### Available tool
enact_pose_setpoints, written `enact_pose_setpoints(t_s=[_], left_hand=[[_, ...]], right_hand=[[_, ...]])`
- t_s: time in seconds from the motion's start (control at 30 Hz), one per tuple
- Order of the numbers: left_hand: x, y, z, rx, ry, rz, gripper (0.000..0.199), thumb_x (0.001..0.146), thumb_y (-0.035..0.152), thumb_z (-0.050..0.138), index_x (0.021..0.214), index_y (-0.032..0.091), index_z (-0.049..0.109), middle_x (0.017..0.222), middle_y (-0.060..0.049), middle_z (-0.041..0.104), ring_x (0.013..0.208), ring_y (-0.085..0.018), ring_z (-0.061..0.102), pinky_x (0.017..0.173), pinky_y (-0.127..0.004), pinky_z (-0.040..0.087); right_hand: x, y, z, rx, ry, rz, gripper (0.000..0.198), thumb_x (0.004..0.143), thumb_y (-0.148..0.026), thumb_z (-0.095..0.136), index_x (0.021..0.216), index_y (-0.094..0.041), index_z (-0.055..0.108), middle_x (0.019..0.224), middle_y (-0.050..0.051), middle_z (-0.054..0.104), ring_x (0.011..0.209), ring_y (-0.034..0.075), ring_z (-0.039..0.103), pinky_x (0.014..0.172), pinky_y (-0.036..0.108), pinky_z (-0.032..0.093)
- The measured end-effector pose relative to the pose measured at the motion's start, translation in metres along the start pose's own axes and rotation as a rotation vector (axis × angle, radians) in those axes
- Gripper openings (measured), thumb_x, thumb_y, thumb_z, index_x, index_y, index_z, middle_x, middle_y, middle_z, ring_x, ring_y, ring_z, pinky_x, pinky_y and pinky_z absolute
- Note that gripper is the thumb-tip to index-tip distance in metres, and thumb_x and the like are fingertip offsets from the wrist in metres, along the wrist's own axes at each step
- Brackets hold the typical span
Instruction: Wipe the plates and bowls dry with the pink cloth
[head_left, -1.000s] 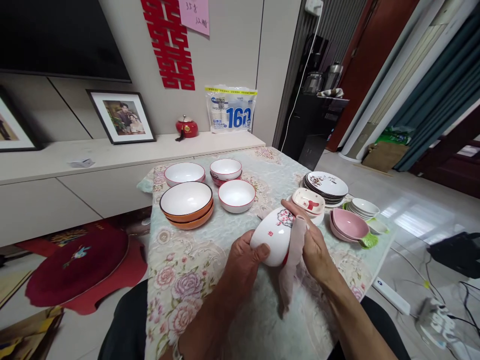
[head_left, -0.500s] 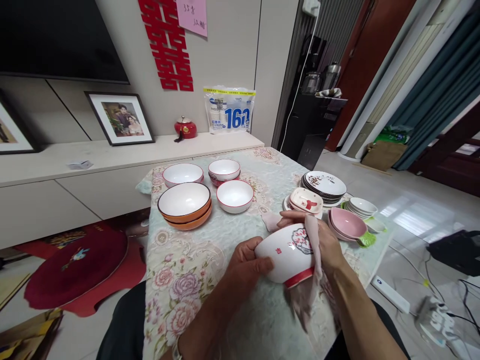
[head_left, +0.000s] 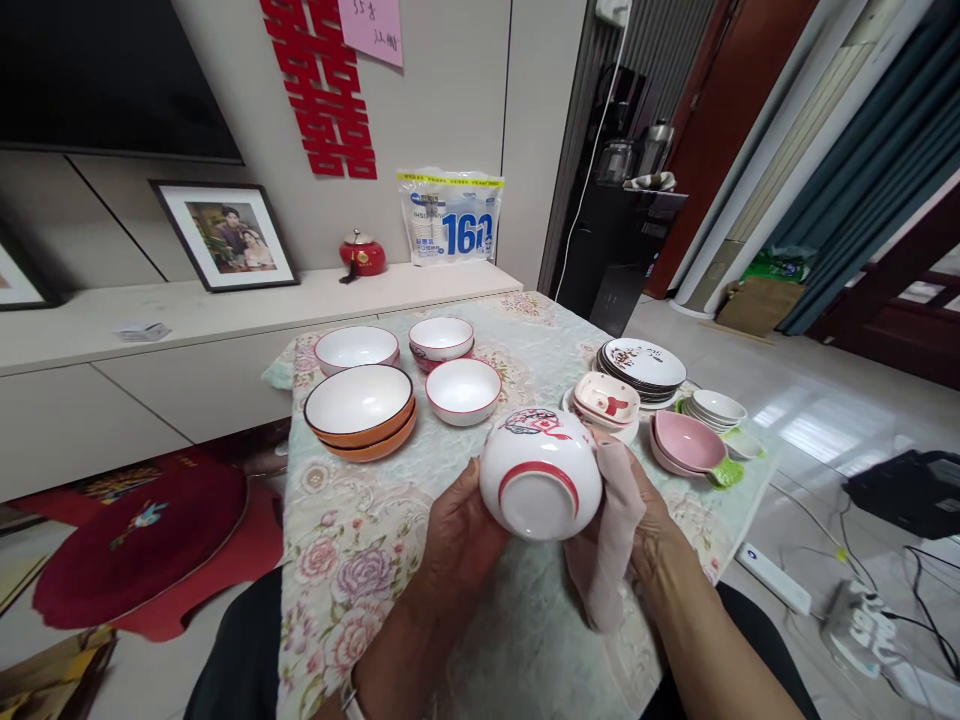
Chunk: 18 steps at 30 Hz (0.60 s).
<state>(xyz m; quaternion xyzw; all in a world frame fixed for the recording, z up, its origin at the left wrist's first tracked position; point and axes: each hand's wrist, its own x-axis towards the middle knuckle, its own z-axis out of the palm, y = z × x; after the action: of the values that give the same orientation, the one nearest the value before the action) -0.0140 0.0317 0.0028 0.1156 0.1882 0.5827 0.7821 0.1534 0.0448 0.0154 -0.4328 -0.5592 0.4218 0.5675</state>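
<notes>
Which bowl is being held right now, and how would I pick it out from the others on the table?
Start at the table with the flowered cloth; the loose bowls sit at its far end, plates to the right. The held bowl is nearest the camera, raised between the left hand and the right hand, which has a pinkish cloth. Unlike the rest, it shows its underside: white with a red foot ring.

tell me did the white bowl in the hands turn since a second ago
Yes. The white bowl has turned: its red-ringed foot faces the camera, where its flowered side did, while the orange bowls sit unchanged on the table.
</notes>
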Motion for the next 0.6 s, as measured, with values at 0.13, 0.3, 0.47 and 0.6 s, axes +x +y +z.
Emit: enact_pose_setpoints(t_s=[0.13,0.3,0.47,0.6], left_hand=[[0.006,-0.001,0.000,0.026,-0.014,-0.006,0.043,0.093,0.036,0.054,0.129,0.014,0.062,0.130,-0.011,0.067,0.132,-0.030,0.051,0.112,-0.045,0.039],[0.004,-0.001,-0.003,0.240,-0.012,0.010,0.041,0.091,0.035,0.059,0.128,0.019,0.061,0.145,-0.011,0.054,0.121,-0.027,0.058,0.101,-0.043,0.048],[0.000,0.000,-0.001,0.305,-0.066,-0.080,0.054,0.086,0.047,0.064,0.131,0.018,0.056,0.135,-0.015,0.060,0.099,-0.026,0.066,0.084,-0.042,0.054],[-0.002,-0.001,0.002,0.292,-0.063,-0.095,0.050,0.082,0.053,0.067,0.116,0.017,0.062,0.108,-0.010,0.070,0.099,-0.028,0.066,0.086,-0.041,0.052]], right_hand=[[-0.002,-0.015,0.001,0.282,-0.059,0.250,0.039,0.078,-0.053,0.072,0.097,-0.018,0.070,0.080,0.006,0.075,0.071,0.024,0.070,0.065,0.036,0.058],[-0.003,-0.029,-0.003,-0.037,-0.041,0.115,0.029,0.083,-0.047,0.070,0.089,-0.020,0.066,0.079,0.001,0.069,0.065,0.016,0.059,0.057,0.026,0.046],[-0.007,-0.028,0.004,-0.663,-0.177,-0.206,0.033,0.094,-0.046,0.055,0.073,-0.021,0.055,0.067,-0.001,0.058,0.060,0.014,0.049,0.057,0.026,0.036],[-0.014,-0.031,0.018,-1.007,-0.435,-0.205,0.028,0.098,-0.039,0.048,0.079,-0.020,0.054,0.071,0.002,0.061,0.062,0.015,0.051,0.058,0.028,0.033]])
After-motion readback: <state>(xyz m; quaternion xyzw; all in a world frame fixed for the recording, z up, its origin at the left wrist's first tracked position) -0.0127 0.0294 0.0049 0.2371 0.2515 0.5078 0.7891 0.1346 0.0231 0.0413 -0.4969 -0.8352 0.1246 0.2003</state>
